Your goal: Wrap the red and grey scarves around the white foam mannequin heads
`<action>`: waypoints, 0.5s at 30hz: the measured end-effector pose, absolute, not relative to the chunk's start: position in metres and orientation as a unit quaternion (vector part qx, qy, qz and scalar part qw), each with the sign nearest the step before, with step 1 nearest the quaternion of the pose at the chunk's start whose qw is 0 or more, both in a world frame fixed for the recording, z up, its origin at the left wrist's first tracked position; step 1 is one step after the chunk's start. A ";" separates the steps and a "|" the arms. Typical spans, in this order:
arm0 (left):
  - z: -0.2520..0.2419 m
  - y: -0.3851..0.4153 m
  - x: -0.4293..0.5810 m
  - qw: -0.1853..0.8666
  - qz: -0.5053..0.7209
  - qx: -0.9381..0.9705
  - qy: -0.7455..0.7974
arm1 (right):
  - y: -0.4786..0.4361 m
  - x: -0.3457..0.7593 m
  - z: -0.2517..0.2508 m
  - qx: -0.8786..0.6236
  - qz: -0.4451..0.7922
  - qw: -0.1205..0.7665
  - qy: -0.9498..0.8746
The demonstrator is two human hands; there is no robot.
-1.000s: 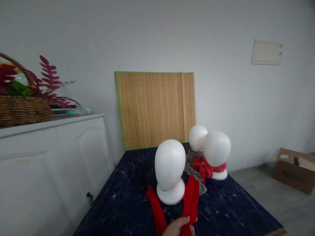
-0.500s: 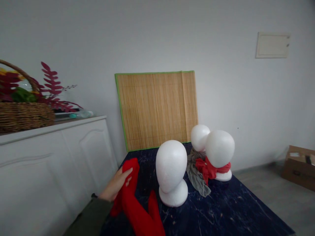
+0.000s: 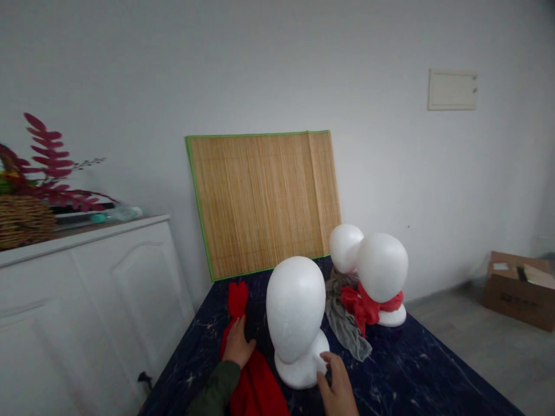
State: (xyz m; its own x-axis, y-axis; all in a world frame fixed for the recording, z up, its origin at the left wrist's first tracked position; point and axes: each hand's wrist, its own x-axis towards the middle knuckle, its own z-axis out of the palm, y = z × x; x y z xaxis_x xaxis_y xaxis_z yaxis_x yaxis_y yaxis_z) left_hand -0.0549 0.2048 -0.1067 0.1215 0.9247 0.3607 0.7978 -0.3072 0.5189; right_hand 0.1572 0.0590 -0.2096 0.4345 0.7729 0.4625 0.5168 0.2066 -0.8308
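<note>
Scarf [image 3: 247, 370] is laid flat on the desk [image 3: 411, 370] left of the bare head [image 3: 296, 318], pressed under the open left hand [image 3: 238, 345]; nothing is gripped. Right hand [image 3: 338, 384] touches the head's base, fingers loose. Wrapping is judged outstanding.

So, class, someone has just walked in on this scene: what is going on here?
A person works at a dark marbled table with bare hands. The left hand lies flat on a red scarf spread beside a bare white foam head. The right hand touches that head's base with its fingers. Behind stand two more foam heads: the nearer foam head wears a red scarf, the farther foam head a grey one. A bamboo mat leans against the wall.
</note>
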 end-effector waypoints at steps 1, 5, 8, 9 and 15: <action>-0.115 0.194 -0.049 0.111 0.316 0.762 0.555 | 0.062 0.159 -0.214 -0.635 0.092 0.582 -0.501; -0.131 0.153 -0.016 0.262 0.311 0.835 0.371 | 0.067 0.153 -0.225 -0.644 0.108 0.545 -0.526; -0.139 0.137 0.011 0.384 0.359 0.772 0.356 | 0.064 0.149 -0.224 -0.636 0.121 0.535 -0.542; -0.142 0.135 0.018 0.402 0.380 0.748 0.367 | 0.062 0.149 -0.223 -0.634 0.122 0.540 -0.540; -0.141 0.150 0.014 0.401 0.445 0.702 0.384 | 0.055 0.152 -0.209 -0.631 0.157 0.551 -0.523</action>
